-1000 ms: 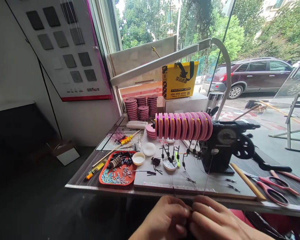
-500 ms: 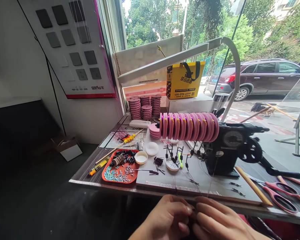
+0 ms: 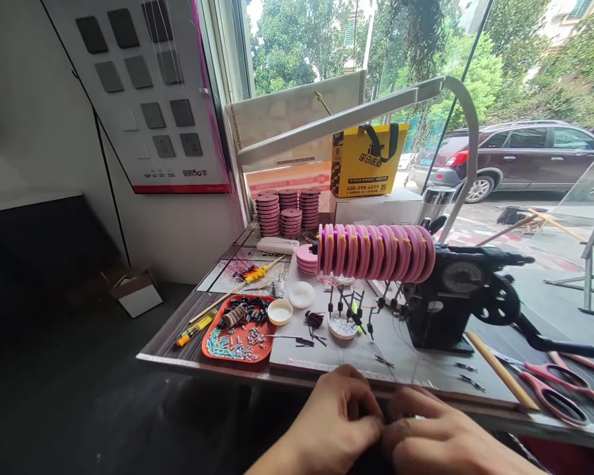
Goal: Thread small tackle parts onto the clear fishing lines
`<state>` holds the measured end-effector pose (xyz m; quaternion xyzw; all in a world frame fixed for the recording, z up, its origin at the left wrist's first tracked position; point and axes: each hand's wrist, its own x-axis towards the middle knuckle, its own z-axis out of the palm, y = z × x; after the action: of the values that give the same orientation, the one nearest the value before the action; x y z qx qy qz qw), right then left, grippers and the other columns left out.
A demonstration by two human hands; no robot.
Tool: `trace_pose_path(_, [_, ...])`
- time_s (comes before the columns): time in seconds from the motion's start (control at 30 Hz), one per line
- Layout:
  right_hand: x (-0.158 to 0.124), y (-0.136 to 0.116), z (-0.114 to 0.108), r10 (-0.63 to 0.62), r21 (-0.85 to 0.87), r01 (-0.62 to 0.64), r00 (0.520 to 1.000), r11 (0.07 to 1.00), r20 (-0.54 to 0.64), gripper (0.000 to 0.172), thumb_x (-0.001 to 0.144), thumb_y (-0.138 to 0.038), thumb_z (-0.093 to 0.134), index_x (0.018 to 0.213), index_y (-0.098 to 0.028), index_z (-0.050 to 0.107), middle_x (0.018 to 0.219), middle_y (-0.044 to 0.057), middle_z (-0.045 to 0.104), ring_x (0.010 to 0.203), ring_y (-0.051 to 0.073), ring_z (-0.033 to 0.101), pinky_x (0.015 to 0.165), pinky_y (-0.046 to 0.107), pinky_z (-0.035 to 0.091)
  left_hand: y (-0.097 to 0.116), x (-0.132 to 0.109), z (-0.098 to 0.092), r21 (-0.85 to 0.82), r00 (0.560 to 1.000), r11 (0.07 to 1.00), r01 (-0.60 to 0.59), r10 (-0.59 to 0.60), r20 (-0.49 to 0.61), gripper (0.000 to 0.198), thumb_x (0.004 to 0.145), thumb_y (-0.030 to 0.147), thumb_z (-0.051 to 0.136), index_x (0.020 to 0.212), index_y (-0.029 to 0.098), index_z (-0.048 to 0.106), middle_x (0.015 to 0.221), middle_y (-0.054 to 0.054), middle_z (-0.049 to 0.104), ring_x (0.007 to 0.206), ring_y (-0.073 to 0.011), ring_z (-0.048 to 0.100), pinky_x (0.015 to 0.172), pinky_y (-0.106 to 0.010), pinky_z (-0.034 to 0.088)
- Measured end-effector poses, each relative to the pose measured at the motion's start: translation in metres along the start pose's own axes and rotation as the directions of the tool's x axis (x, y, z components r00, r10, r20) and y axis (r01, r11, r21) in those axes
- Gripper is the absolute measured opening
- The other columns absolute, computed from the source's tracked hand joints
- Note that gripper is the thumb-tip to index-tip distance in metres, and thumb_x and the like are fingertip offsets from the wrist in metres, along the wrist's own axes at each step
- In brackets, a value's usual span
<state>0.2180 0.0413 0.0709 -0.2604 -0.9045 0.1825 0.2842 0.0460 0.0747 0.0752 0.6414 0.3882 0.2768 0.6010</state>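
Note:
My left hand [image 3: 339,415] is closed at the front edge of the table, its thumb and fingertips pinched together. My right hand [image 3: 438,425] is closed too, fingers curled, and its tips meet the left hand's. Thin fishing line runs down from the pink foam spools [image 3: 376,252] into the fingers; the exact spot they grip is hidden. A small pale glint shows at the right fingers. The spools sit in a row on the shaft of a black hand-cranked winder [image 3: 445,297]. Several black stoppers on lines hang beneath them, over a small white dish [image 3: 343,326].
A red tray [image 3: 237,330] of swivels, blue-green tubes and black parts lies left. Pink-handled scissors [image 3: 557,389] and a wooden stick [image 3: 502,371] lie right. Stacked spools [image 3: 291,223] and a yellow bag [image 3: 369,161] stand behind. A grey curved arm [image 3: 356,119] spans above.
Both hands stay together at the table edge. The left hand has turned, its knuckles now higher, and the right fingers have shifted and curled, slightly blurred. The view has moved slightly.

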Motion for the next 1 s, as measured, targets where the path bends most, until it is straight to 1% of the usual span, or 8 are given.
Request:
trace_pose_path(0.1, [0.0,0.002,-0.001,0.266,0.233,-0.248,0.963,0.94,-0.049,0.037,0.096,-0.043,0.033,0.069,-0.022,0.048,0.069,0.001,0.061,0.067,0.016,0.053,0.06,0.024,0.042,0.001,-0.003,0.001,0.018,0.996,0.997,-0.079,0.08,-0.04,0.01,0.062,0.013,0.059,0.053,0.015,0.056,0.069,0.001,0.046,0.065,-0.0132,0.042,0.058,-0.027,0.029])
trace_pose_path(0.23, [0.005,-0.004,-0.007,0.559,0.534,-0.449,0.827,0.717,-0.055,0.028,0.088,-0.045,0.052,0.077,-0.02,0.057,0.074,0.002,0.059,0.071,0.017,0.053,0.066,0.026,0.042,-0.01,-0.004,0.008,0.007,0.975,0.99,-0.143,0.142,-0.168,0.023,0.072,0.031,0.058,0.056,0.016,0.054,0.071,0.0,0.044,0.06,-0.0125,0.038,0.053,-0.028,0.027])
trace_pose_path(0.4, [0.017,-0.005,-0.006,0.614,0.721,-0.364,0.782,0.589,-0.108,0.031,0.082,-0.048,0.059,0.071,-0.019,0.056,0.068,-0.001,0.051,0.065,0.015,0.044,0.06,0.025,0.037,-0.022,-0.003,0.018,0.064,0.926,0.978,-0.199,0.209,-0.313,0.02,0.074,0.025,0.057,0.057,0.016,0.055,0.07,-0.001,0.045,0.057,-0.0112,0.039,0.049,-0.026,0.027])
trace_pose_path(0.63, [0.022,-0.006,-0.005,0.663,0.812,-0.314,0.739,0.492,-0.117,0.031,0.083,-0.048,0.059,0.073,-0.019,0.056,0.071,0.001,0.056,0.068,0.015,0.044,0.064,0.025,0.037,-0.018,-0.004,0.027,0.133,0.844,0.959,-0.25,0.283,-0.456,0.017,0.07,0.02,0.059,0.055,0.015,0.054,0.072,0.0,0.044,0.044,-0.0044,0.033,0.041,-0.023,0.021])
trace_pose_path(0.73, [0.02,-0.007,-0.004,0.668,0.849,-0.27,0.733,0.454,-0.125,0.029,0.083,-0.047,0.06,0.074,-0.02,0.055,0.073,0.0,0.057,0.069,0.015,0.045,0.066,0.025,0.037,-0.02,0.0,0.025,-0.121,0.894,0.969,-0.215,0.145,-0.424,0.017,0.067,0.023,0.06,0.054,0.015,0.055,0.068,0.001,0.046,0.042,-0.0048,0.036,0.042,-0.023,0.023])
trace_pose_path(0.87, [0.016,-0.006,0.0,0.648,0.89,-0.211,0.753,0.405,-0.117,0.025,0.084,-0.044,0.06,0.076,-0.021,0.054,0.077,-0.001,0.059,0.073,0.015,0.048,0.068,0.025,0.039,-0.021,0.004,0.018,-0.541,0.975,0.841,0.028,-0.143,-0.171,0.014,0.06,0.024,0.063,0.053,0.016,0.053,0.058,0.001,0.053,0.038,-0.0047,0.037,0.041,-0.021,0.023])
trace_pose_path(0.93, [0.013,-0.005,0.001,0.648,0.895,-0.202,0.752,0.399,-0.119,0.024,0.085,-0.043,0.058,0.076,-0.022,0.054,0.078,-0.001,0.06,0.073,0.014,0.048,0.069,0.025,0.039,-0.02,0.003,0.018,-0.545,0.975,0.837,0.046,-0.157,-0.158,0.016,0.06,0.025,0.064,0.054,0.016,0.052,0.056,0.001,0.054,0.038,-0.0048,0.037,0.041,-0.021,0.023])
trace_pose_path(1.0, [0.013,-0.004,0.002,0.658,0.89,-0.213,0.743,0.402,-0.12,0.024,0.086,-0.043,0.057,0.077,-0.022,0.054,0.078,-0.001,0.06,0.072,0.014,0.048,0.069,0.025,0.039,-0.022,0.001,0.021,-0.367,0.957,0.927,-0.075,-0.036,-0.287,0.017,0.064,0.026,0.063,0.055,0.016,0.053,0.059,0.002,0.051,0.04,-0.0046,0.036,0.041,-0.021,0.023])
